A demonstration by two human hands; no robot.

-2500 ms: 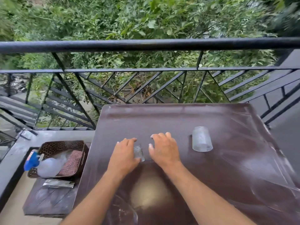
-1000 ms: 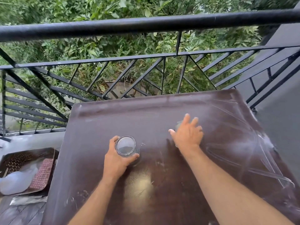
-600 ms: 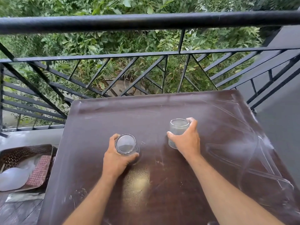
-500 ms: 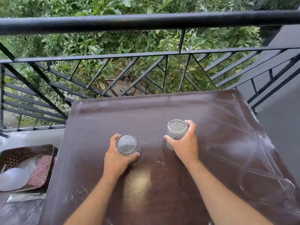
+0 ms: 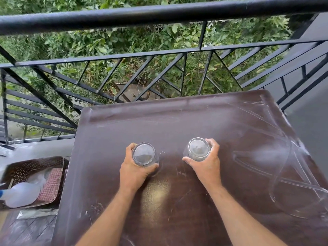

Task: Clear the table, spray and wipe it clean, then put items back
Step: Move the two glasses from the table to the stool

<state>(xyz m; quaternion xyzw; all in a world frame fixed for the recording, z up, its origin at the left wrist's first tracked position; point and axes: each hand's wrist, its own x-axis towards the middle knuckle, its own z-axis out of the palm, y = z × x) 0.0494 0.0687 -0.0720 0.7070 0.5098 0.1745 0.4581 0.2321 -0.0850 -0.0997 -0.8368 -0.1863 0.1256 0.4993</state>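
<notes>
A dark brown table (image 5: 177,121) with dusty smears fills the middle of the view. My left hand (image 5: 134,173) is wrapped around a clear drinking glass (image 5: 144,154), seen from above, near the table's centre. A second clear glass (image 5: 198,149) is gripped by my right hand (image 5: 206,163) a little to the right. Both glasses are upright; whether they rest on the table or hang just above it I cannot tell. A clear plastic jug (image 5: 291,181) lies on its side at the table's right.
A brown tray (image 5: 21,167) sits on a low wooden stool at the left, holding a white spray bottle (image 5: 21,194) and a red checked cloth (image 5: 51,185). A black metal railing (image 5: 159,15) runs right behind the table, with greenery beyond.
My left hand took hold of one glass; my right hand reached right, gripped the other glass and stood it upright, then drew it slightly nearer. The view tilted down.
</notes>
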